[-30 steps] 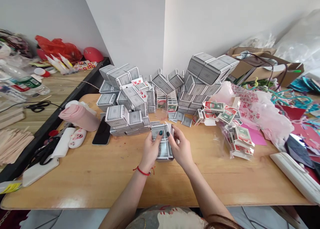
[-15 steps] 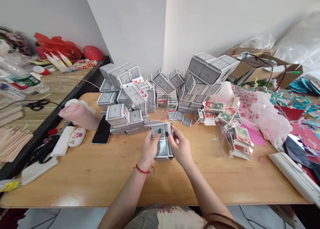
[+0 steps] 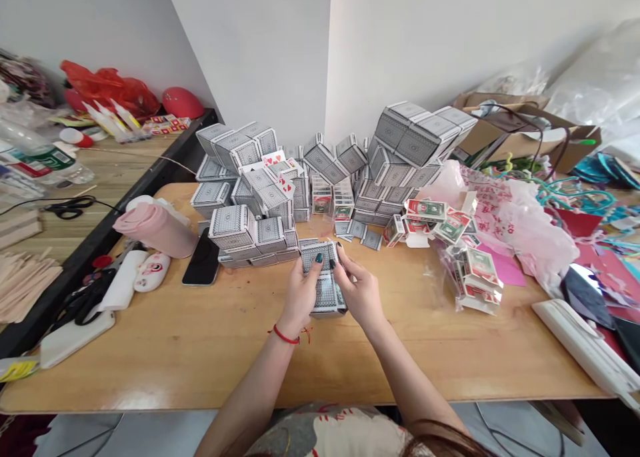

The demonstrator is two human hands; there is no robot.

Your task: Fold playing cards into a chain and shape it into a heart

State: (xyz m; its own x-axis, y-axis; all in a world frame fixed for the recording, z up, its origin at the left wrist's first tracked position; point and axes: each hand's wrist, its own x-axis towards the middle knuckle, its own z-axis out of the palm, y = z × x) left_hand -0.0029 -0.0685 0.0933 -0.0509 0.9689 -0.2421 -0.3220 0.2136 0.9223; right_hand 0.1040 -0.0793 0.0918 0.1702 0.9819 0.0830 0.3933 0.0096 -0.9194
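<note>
Between my two hands, just above or on the table's middle, is a box folded from playing cards point(image 3: 328, 293), its patterned grey backs facing out. My left hand point(image 3: 299, 293) grips its left side, thumb on top. On the right side, my right hand point(image 3: 361, 290) holds it with the thumb near the middle seam. The fingers under and behind the box are partly hidden. Behind it stand a left stack of playing-card boxes point(image 3: 233, 227) and a taller right stack point(image 3: 420, 134). Several loose playing cards point(image 3: 357, 230) lie flat between the stacks.
Right of the stacks lie opened card packets point(image 3: 453, 220) and a crumpled plastic bag point(image 3: 520, 224). On the left are a black phone point(image 3: 201, 257), a pink tumbler point(image 3: 157, 229), a white mouse point(image 3: 153, 272) and black-handled scissors point(image 3: 83, 300). A white long device point(image 3: 583, 344) lies at right.
Both hands stay on the playing-card box, with only slight finger shifts and a small tilt of the box. The whole view has moved slightly; nothing else has visibly changed.
</note>
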